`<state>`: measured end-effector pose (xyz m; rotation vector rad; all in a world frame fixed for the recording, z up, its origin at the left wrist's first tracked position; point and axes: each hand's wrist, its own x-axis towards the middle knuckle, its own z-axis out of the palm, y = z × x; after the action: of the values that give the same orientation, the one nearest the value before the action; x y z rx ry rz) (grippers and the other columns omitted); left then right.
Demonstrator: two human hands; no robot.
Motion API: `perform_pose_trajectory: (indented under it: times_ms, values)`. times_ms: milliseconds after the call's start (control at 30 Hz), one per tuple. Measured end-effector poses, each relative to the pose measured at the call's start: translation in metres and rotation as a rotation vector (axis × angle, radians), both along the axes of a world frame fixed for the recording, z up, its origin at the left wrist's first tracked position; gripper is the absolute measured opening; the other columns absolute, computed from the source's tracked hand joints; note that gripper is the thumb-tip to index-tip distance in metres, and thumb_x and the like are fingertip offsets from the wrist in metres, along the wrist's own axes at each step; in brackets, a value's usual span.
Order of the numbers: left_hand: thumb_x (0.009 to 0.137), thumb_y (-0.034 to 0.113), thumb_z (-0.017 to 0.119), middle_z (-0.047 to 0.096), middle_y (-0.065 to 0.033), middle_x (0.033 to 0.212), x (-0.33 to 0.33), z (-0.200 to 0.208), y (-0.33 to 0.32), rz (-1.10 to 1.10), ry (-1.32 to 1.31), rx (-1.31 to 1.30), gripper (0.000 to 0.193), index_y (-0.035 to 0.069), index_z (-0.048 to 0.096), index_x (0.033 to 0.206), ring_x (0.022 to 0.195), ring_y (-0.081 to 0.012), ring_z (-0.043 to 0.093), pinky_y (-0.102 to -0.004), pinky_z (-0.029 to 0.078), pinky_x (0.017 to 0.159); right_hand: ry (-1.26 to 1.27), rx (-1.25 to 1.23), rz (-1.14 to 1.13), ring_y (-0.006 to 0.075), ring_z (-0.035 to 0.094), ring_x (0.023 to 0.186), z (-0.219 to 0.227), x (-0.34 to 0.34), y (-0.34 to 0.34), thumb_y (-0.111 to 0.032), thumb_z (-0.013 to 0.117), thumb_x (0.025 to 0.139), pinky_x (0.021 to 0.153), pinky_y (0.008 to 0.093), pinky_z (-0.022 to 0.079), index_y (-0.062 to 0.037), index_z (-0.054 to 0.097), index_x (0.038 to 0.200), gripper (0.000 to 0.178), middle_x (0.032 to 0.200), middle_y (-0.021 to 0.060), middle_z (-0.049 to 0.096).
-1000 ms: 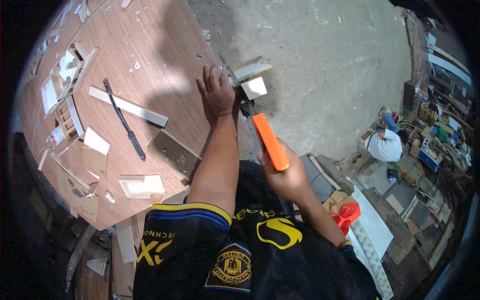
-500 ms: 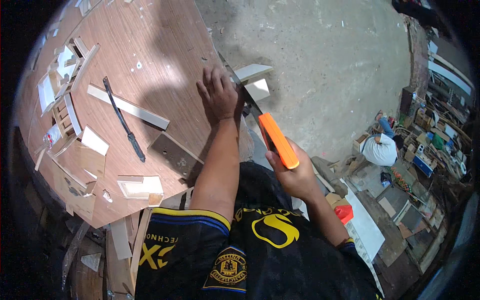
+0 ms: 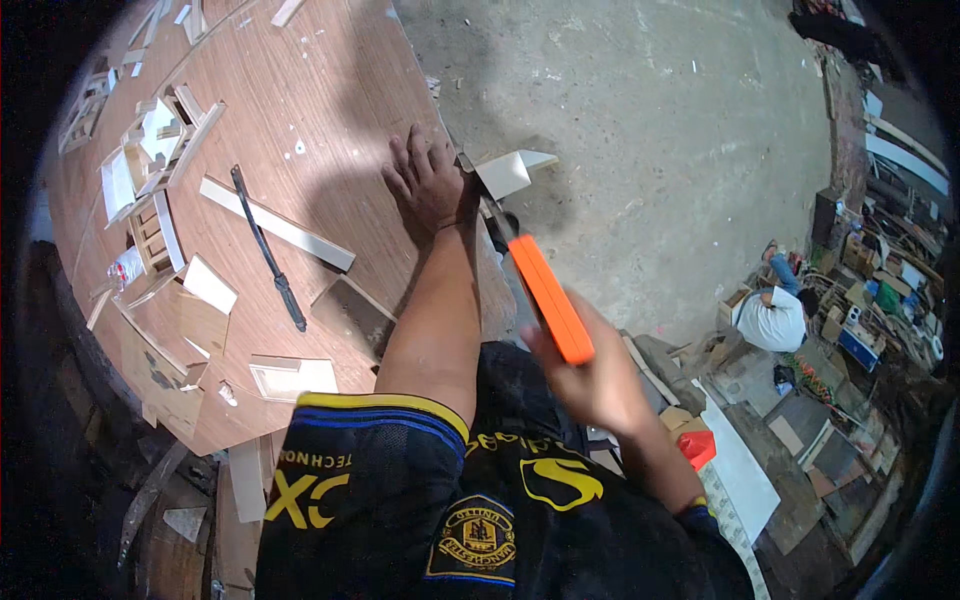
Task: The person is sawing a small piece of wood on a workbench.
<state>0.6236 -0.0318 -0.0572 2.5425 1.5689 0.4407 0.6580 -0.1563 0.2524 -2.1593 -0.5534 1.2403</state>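
My left hand (image 3: pixel 432 188) lies flat near the right edge of the wooden table (image 3: pixel 345 90), its fingers stretched and apart. Just right of it, the blade of a handsaw (image 3: pixel 496 212) runs along the table edge. In my right hand (image 3: pixel 598 375), closed round it and blurred by motion, is the saw's orange handle (image 3: pixel 550 298). A white-faced board piece (image 3: pixel 503 174) juts out past the edge beside the blade. Behind it shows a narrow pale strip (image 3: pixel 541 158). Whether my left palm presses on a board is hidden.
A dark slim tool (image 3: pixel 262 245) lies across a pale wooden strip (image 3: pixel 320 243) on the table. Wood offcuts (image 3: pixel 210 285) and small frame pieces crowd the left side. Beyond the concrete floor (image 3: pixel 640 130), a person in a white shirt (image 3: pixel 770 320) sits near piled scraps.
My right hand has drawn the saw back toward my body. The white-faced piece now overlaps the narrow strip in view. My left hand stays flat on the table; the whole view has shifted slightly.
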Motion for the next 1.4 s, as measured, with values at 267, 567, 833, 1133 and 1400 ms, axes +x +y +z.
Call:
perform_pose_trajectory:
  times_ms: [267,567,833,1133,1400]
  values:
    - [0.091,0.030,0.055,0.041,-0.0018,0.147,0.000,0.000,-0.007,-0.047,0.094,-0.041,0.030,0.016,0.064,0.116,0.140,-0.0339,0.030,-0.0585,0.023,0.109,0.018,0.045,-0.053,0.0311,0.062,0.078,-0.038,-0.002,-0.018,-0.012,0.062,0.089,0.074,0.0360,0.049,-0.0024,0.054,0.113,0.027,0.089,0.0181,0.063]
    - [0.088,0.026,0.059,0.048,-0.0037,0.141,-0.003,-0.008,-0.006,-0.030,-0.055,-0.008,0.019,0.019,0.067,0.103,0.139,-0.0388,0.031,-0.0660,0.023,0.106,-0.004,-0.002,0.047,0.0374,0.061,0.079,-0.034,-0.009,-0.031,-0.009,0.064,0.086,0.071,0.0363,0.048,-0.0011,0.055,0.113,0.030,0.084,0.0198,0.060]
    - [0.086,0.021,0.056,0.051,-0.0008,0.139,0.006,-0.003,-0.002,-0.071,-0.088,-0.062,0.012,0.018,0.066,0.091,0.135,-0.0338,0.038,-0.0627,0.021,0.108,0.007,-0.035,0.022,0.0255,0.062,0.087,0.003,-0.001,-0.024,-0.012,0.064,0.089,0.078,0.0337,0.048,-0.0006,0.052,0.118,0.034,0.093,0.0145,0.060]
    - [0.086,0.025,0.058,0.044,0.0051,0.146,-0.003,-0.012,-0.006,-0.061,0.032,-0.041,0.020,0.021,0.063,0.105,0.138,-0.0281,0.035,-0.0570,0.023,0.110,0.154,-0.118,-0.076,0.0228,0.059,0.082,0.010,0.007,-0.017,-0.013,0.063,0.090,0.077,0.0320,0.047,-0.0010,0.052,0.117,0.031,0.088,0.0113,0.059]
    - [0.084,0.023,0.058,0.051,0.0018,0.139,0.005,-0.010,-0.003,-0.091,0.020,0.051,0.030,0.012,0.064,0.112,0.137,-0.0309,0.036,-0.0589,0.021,0.110,0.149,-0.086,-0.065,0.0184,0.056,0.078,0.002,0.013,-0.015,-0.014,0.062,0.091,0.075,0.0310,0.046,-0.0014,0.053,0.114,0.028,0.084,0.0096,0.057]
